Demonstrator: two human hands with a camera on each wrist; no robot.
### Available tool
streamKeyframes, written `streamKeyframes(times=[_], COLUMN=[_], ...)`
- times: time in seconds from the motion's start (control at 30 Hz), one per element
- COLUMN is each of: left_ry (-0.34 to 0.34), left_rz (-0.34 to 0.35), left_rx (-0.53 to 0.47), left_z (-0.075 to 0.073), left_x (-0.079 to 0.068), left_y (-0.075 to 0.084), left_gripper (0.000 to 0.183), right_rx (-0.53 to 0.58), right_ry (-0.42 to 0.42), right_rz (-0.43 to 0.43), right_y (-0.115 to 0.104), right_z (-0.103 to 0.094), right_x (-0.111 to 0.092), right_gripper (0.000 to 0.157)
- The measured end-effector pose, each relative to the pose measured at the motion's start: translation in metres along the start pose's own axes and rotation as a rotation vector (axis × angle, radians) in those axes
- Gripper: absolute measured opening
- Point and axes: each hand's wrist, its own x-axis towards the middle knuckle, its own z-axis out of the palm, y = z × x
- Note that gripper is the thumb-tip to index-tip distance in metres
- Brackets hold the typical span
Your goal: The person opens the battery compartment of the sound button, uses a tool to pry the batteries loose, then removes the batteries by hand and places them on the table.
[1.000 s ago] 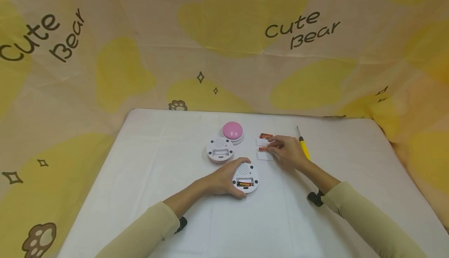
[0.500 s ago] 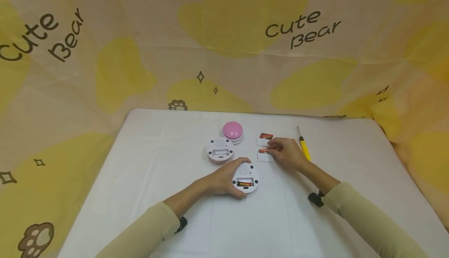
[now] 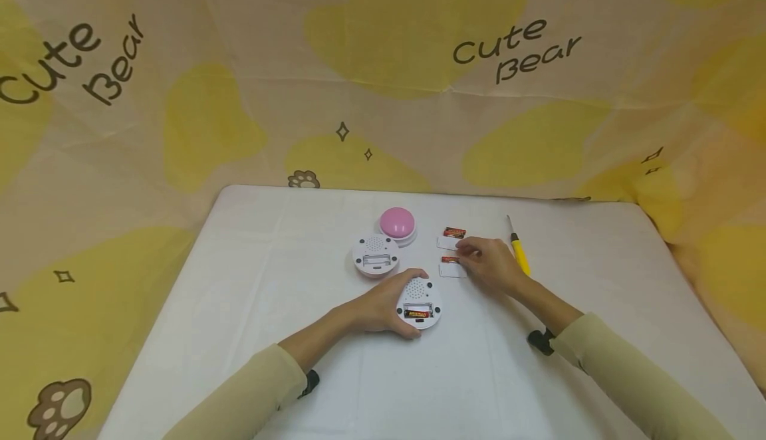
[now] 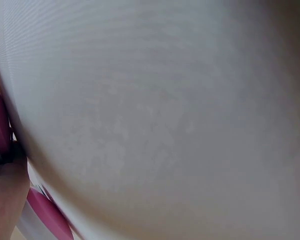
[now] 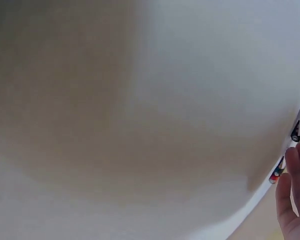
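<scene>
my left hand is gripping a white gadget in the lower middle; my right hand is sitting at a battery right of centre, whether pinching it i cannot tell.

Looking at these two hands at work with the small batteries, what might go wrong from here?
The small red cylindrical battery at the right hand might roll away if nudged.
The round white plastic device gripped by the left hand has an uncovered compartment; tilting it could perhaps spill the red-and-black cylindrical battery inside.
The yellow-handled metal screwdriver lies close to the right hand, which may bump it.
</scene>
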Motion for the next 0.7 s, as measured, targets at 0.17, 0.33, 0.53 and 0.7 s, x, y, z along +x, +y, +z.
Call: streamKeyframes(times=[0.17,0.33,0.53,0.7], left_ry=[-0.005,-0.002,0.001,-0.004], left_rz=[-0.008,-0.011,0.007,0.009], left_rx=[-0.008,0.000,0.009,0.010], left_z=[0.000,-0.001,-0.002,-0.002], left_x=[0.000,0.001,0.002,0.002], left_y=[0.001,0.000,0.000,-0.001], left_gripper=[0.098,0.098,0.098,0.097], right_rx=[0.043,0.214,0.365,0.432], right_ry=[0.034,-0.018,-0.176,-0.227], right_rz=[-0.040,-0.121,-0.149,-0.164], right_y=[-0.015,-0.040,-0.060,-0.066], right_z=[-0.003,-0.003,0.006,0.013], right_x=[-0.007,-0.019,-0.031,-0.036], right_gripper=[0.028,0.031,0.034,0.036])
